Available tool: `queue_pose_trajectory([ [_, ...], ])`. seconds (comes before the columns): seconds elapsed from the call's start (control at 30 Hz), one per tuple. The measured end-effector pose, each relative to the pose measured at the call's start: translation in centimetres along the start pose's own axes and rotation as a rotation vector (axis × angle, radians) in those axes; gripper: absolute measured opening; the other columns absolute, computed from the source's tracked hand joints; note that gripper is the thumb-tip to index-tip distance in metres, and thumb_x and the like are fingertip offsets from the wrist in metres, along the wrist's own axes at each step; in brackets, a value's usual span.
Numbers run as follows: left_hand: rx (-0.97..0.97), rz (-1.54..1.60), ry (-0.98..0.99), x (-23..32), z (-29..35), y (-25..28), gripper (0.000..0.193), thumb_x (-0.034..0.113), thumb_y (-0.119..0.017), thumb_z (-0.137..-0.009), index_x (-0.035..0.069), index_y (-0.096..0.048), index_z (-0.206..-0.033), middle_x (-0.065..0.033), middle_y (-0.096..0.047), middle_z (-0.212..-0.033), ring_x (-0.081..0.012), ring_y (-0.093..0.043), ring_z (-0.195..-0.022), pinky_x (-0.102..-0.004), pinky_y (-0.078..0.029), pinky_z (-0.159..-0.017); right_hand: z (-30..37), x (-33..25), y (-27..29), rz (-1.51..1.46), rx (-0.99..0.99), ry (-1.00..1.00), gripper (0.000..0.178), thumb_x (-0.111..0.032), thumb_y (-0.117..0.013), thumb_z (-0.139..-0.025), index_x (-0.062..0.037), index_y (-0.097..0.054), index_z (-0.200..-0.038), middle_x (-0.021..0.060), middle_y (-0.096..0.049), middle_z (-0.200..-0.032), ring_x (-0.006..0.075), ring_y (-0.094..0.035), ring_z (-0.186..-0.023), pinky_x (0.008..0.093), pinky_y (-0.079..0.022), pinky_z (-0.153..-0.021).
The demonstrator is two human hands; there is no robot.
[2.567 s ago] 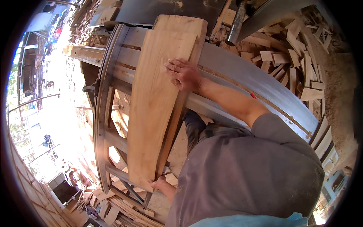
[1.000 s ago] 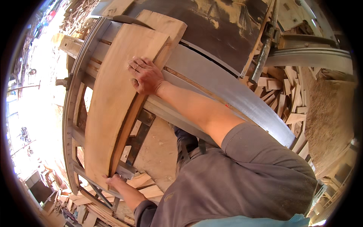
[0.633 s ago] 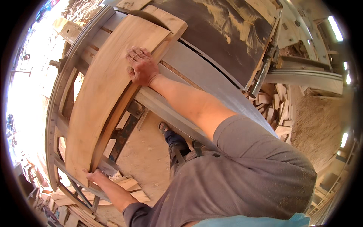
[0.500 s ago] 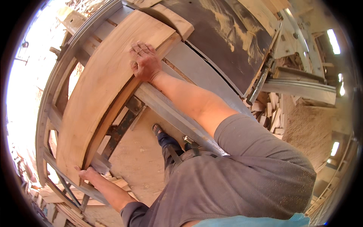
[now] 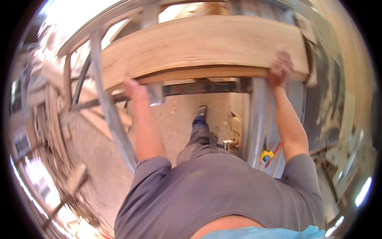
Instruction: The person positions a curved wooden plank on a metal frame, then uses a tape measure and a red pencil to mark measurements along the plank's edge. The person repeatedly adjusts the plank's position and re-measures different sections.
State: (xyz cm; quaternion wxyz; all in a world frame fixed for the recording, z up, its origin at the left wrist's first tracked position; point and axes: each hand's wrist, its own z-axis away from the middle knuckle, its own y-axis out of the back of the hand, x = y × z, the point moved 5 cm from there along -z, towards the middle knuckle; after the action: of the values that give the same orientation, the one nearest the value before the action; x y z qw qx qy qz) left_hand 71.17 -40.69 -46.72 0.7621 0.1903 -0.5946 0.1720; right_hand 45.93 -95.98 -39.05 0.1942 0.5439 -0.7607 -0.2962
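A long, wide wooden board lies across the metal frame in front of me, its near edge curving inward. Below that edge shows a second strip of wood; whether it is a separate piece I cannot tell. My left hand is closed on the near edge toward the left end, a finger on top and the rest hidden. Toward the right end, my right hand grips the same edge, its fingers over the top face and smeared by motion.
A yellow tape measure and a thin red stick lie on the grey metal surface by my right arm. A metal bar runs beside my left arm. Wood strips are piled at the left. A dark tabletop stands right.
My view has turned, so the board that ran diagonally now lies crosswise. Both hands remain on it, the left near one end and the right toward the other. The tape measure has come into view.
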Motion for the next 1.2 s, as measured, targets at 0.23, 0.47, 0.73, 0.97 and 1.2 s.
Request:
queue_pose_trajectory([
  [0.23, 0.244, 0.546, 0.276, 2.5, 4.2, -1.5, 0.048, 0.007, -0.083, -0.079, -0.014, -0.063, -0.117, -0.0169, -0.066, -0.119, -0.0261, -0.063, -0.101, -0.0393, -0.052, -0.090, -2.0, 0.3, -0.4, -0.059, -0.085, -0.066, 0.039, -0.016, -0.049, -0.094, -0.0015, -0.066, -0.126, 0.0164, -0.060, -0.138, 0.0350, -0.050, -0.134, 0.0451, -0.033, -0.114],
  [0.47, 0.219, 0.467, 0.278, 2.5, 4.2, -1.7, 0.047, 0.006, -0.083, -0.079, -0.014, -0.063, -0.116, -0.0160, -0.066, -0.119, -0.0246, -0.063, -0.100, -0.0375, -0.052, -0.090, -1.3, 0.9, 0.0, -0.048, -0.146, -0.058, 0.040, -0.015, -0.047, -0.095, -0.0017, -0.064, -0.129, 0.0172, -0.060, -0.138, 0.0364, -0.050, -0.134, 0.0459, -0.036, -0.112],
  [0.73, 0.263, 0.233, 0.478, -1.0, 1.9, -2.1, 0.055, 0.014, -0.089, -0.070, -0.012, -0.066, -0.112, -0.0141, -0.067, -0.113, -0.0258, -0.064, -0.093, -0.0420, -0.055, -0.084, -0.7, 3.2, -3.0, 0.017, -0.290, -0.130, 0.041, -0.013, -0.052, -0.088, 0.0001, -0.066, -0.124, 0.0204, -0.060, -0.136, 0.0360, -0.050, -0.133, 0.0468, -0.033, -0.115],
  [0.97, 0.006, 0.318, 0.529, -0.4, 1.4, -4.3, 0.054, 0.018, -0.077, -0.085, -0.003, -0.058, -0.131, -0.0147, -0.062, -0.127, -0.0341, -0.060, -0.115, -0.0504, -0.049, -0.100, 0.8, 0.8, 0.0, 0.077, -0.031, -0.639, 0.061, -0.015, -0.059, -0.086, 0.0039, -0.046, -0.142, 0.0246, -0.058, -0.133, 0.0405, -0.052, -0.127, 0.0486, -0.034, -0.113],
  [1.2, -0.151, 0.283, 0.626, -0.4, 0.8, -2.7, 0.054, 0.023, -0.058, -0.094, 0.002, -0.047, -0.142, -0.0174, -0.053, -0.141, -0.0374, -0.052, -0.128, -0.0568, -0.043, -0.107, 6.8, -7.1, 4.5, -0.959, -0.124, -1.863, 0.045, -0.017, -0.052, -0.096, 0.0095, -0.048, -0.133, 0.0275, -0.061, -0.124, 0.0374, -0.067, -0.103, 0.0440, -0.057, -0.088],
])
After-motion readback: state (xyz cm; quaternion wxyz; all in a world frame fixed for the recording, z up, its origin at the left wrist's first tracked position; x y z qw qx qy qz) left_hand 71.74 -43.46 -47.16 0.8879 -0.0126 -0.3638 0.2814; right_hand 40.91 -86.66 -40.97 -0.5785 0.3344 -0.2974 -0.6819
